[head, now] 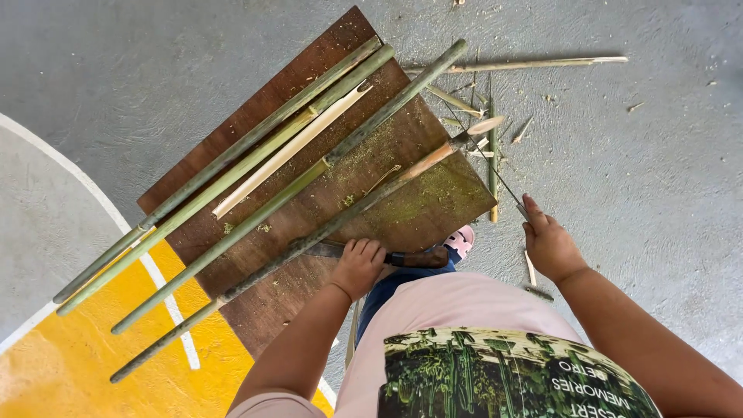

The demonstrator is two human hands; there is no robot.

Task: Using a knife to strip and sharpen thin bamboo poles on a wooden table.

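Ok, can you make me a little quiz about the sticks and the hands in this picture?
1. True or false: the left hand rests on a knife lying on the brown board.
2. What does the right hand pinch?
A. a thin strip
B. a hammer
C. a cup
3. Fill in: the long green bamboo poles lie across the ____.

Key: 1 true; 2 A; 3 board.
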